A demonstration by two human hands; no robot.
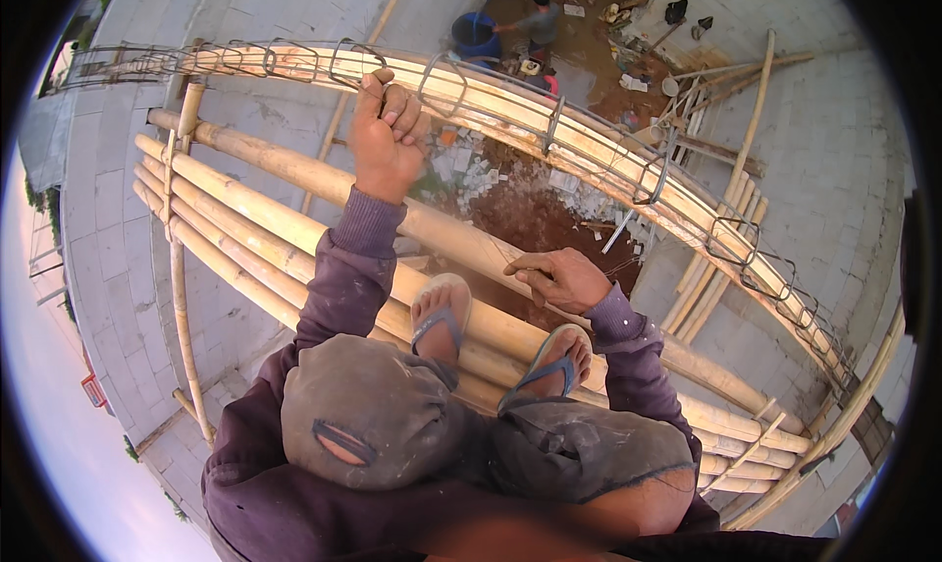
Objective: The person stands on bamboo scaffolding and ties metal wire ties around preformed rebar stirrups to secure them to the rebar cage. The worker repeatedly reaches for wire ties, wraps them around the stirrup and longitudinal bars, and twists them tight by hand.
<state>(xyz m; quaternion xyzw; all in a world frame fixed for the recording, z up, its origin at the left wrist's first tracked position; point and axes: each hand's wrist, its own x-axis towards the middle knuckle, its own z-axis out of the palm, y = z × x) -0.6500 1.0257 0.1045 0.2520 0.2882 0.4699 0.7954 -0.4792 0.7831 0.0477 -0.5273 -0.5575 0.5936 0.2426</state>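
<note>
I crouch on a platform of bamboo poles [245,204] high above the ground, my feet in blue sandals [549,371]. My left hand [386,135] is raised and closed around a steel stirrup of the long rebar cage [549,120] that lies on a wooden form along the wall top. My right hand [557,279] hovers low over the bamboo near my right foot, fingers loosely curled; a thin wire may run from it, but I cannot tell if it holds anything.
Grey block walls [834,199] drop away on both sides. Far below lie red earth and rubble [530,209], a blue barrel [476,34] and a person [538,17] standing beside it. Loose bamboo poles [721,218] lean against the right wall.
</note>
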